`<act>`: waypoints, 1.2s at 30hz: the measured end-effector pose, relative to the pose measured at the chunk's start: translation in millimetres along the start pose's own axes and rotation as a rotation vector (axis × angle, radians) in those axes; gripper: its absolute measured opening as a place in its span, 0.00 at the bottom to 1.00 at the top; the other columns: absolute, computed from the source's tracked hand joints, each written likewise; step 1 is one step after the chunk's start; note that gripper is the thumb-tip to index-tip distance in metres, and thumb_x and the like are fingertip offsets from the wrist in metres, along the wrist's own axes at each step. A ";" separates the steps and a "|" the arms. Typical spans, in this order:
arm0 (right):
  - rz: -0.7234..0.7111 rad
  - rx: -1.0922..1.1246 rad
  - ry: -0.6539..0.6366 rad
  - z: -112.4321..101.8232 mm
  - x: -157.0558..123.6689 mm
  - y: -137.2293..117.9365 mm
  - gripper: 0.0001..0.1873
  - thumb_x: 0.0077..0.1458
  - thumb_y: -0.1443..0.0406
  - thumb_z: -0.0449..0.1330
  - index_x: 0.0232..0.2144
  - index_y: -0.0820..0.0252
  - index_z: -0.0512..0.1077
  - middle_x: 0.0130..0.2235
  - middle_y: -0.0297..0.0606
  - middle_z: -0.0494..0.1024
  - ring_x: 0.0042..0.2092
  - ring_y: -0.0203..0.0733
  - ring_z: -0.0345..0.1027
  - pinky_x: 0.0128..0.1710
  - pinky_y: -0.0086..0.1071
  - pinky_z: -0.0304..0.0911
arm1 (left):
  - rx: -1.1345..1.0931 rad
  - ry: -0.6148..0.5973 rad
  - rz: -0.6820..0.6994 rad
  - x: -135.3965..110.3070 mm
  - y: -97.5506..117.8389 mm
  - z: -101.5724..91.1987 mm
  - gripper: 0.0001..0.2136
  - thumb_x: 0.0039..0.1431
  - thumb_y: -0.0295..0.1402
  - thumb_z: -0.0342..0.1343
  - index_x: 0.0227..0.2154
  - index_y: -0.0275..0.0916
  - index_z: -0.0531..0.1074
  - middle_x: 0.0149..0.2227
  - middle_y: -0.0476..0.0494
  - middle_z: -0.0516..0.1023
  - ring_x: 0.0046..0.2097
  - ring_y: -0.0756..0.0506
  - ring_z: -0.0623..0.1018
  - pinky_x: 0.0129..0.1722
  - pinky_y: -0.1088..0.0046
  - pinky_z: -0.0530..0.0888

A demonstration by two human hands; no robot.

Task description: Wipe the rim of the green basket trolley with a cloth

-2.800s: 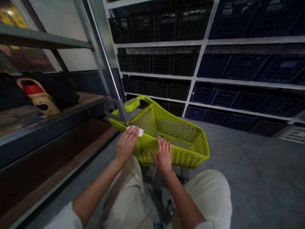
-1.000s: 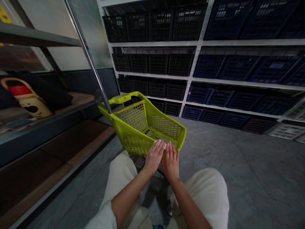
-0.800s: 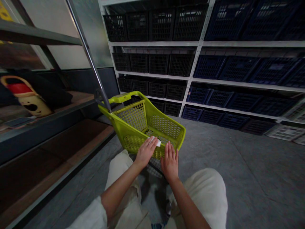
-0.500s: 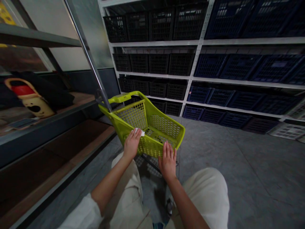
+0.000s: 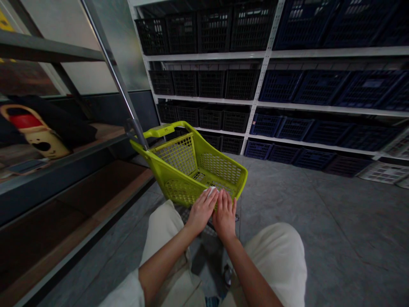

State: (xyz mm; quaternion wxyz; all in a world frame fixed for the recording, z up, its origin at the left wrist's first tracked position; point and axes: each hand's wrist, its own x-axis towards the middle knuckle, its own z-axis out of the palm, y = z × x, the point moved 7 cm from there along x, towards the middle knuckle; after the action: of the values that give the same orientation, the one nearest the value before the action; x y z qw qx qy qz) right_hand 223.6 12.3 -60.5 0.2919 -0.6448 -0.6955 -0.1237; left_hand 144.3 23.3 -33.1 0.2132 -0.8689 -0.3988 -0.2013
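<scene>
A lime-green shopping cart (image 5: 182, 181) with a perforated basket stands in front of my knees. My left hand (image 5: 202, 209) presses a small white cloth or tissue (image 5: 211, 190) against the basket's near rim, its fingers closed over it. Right beside it, my right hand (image 5: 225, 215) rests on the same rim close to the front corner, fingers stretched out flat and holding nothing. Most of the white piece is hidden under my left fingers. I cannot tell whether the two hands touch.
A metal pole (image 5: 118, 76) rises at the cart's handle end. White shelving (image 5: 258, 102) full of black and blue crates spans the back. At left, a wooden shelf (image 5: 105, 140) holds a cream bottle (image 5: 46, 140) with a red cap and a phone (image 5: 27, 166).
My left hand has slid to the right along the rim with the white piece, from mid-side to beside my right hand. The right hand has stayed in place.
</scene>
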 end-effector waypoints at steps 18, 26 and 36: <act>-0.029 0.024 -0.030 -5.2 -0.3 2.4 0.37 0.60 0.65 0.50 0.68 0.69 0.44 0.66 0.51 0.57 0.66 0.52 0.46 0.67 0.52 0.38 | -0.039 -0.039 0.074 3.5 -40.4 3.1 0.25 0.64 0.23 0.45 0.63 0.40 0.59 0.65 0.43 0.61 0.68 0.44 0.57 0.64 0.61 0.62; -0.026 0.021 -0.036 -3.4 0.2 -1.7 0.38 0.60 0.66 0.51 0.68 0.69 0.42 0.66 0.51 0.56 0.67 0.50 0.45 0.67 0.53 0.36 | -0.102 -0.005 -0.130 5.1 -87.5 -0.9 0.27 0.60 0.17 0.43 0.61 0.38 0.64 0.63 0.44 0.66 0.67 0.42 0.59 0.63 0.60 0.64; -0.009 0.023 -0.021 -1.3 -1.9 0.0 0.36 0.58 0.69 0.51 0.67 0.69 0.49 0.65 0.51 0.58 0.66 0.53 0.47 0.66 0.53 0.38 | -0.105 0.011 -0.057 6.8 -7.7 6.4 0.23 0.65 0.22 0.46 0.62 0.38 0.61 0.64 0.44 0.64 0.66 0.43 0.60 0.64 0.61 0.65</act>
State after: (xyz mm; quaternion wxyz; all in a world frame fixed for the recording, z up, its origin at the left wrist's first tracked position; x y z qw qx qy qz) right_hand 223.9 10.0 -60.6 0.2916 -0.6395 -0.7027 -0.1102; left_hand 143.5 35.5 -33.2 0.1634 -0.8661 -0.4111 -0.2326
